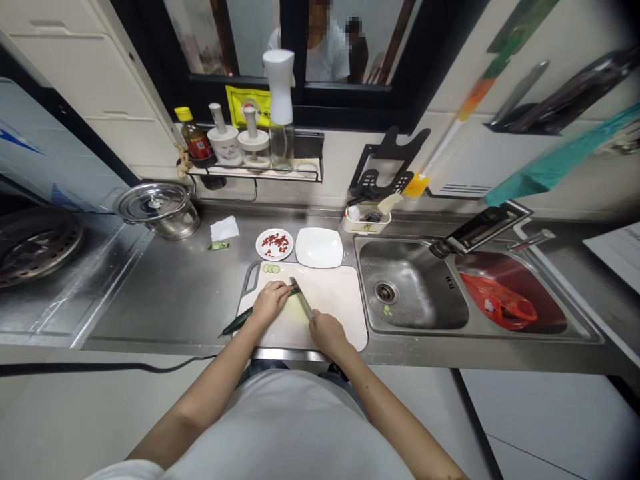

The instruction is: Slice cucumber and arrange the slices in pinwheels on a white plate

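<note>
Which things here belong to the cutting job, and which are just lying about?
In the job:
- knife
- cucumber
- cucumber slices
- cutting board
- white square plate, probably

Seemingly just lying about:
- lidded steel pot
- red plastic bag
- spray bottle

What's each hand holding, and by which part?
The right hand grips the knife by its handle; the left hand holds the cucumber near the end by the blade.

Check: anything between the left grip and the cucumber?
Nothing visible; the left grip is already on the cucumber. The knife, held by the right grip, sits just beyond the left fingertips.
</note>
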`<action>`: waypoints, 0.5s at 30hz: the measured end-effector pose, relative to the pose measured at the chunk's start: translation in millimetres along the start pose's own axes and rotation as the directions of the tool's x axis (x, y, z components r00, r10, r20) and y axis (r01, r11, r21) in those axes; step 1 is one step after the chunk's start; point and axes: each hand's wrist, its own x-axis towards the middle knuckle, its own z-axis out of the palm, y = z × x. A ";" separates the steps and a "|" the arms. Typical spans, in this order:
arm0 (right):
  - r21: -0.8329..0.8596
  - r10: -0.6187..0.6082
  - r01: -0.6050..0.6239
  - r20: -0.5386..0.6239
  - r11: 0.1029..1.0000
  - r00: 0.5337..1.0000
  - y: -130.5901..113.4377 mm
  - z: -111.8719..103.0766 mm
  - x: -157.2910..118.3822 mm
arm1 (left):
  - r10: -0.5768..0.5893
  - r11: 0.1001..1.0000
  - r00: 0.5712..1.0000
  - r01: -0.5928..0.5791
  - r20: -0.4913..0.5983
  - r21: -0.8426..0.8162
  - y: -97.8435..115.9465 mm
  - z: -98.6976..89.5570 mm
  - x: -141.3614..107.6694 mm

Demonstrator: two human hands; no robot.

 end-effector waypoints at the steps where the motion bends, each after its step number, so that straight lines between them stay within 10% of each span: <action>1: 0.000 -0.002 0.002 0.008 1.000 1.000 1.1 0.0 -1.9 | 0.001 1.000 1.000 -0.001 -0.002 -0.002 -0.7 0.8 -0.1; 15: -0.013 -0.007 0.007 0.009 1.000 1.000 -0.4 -3.2 -0.2 | 0.006 1.000 1.000 -0.006 0.001 -0.025 -2.2 0.3 2.5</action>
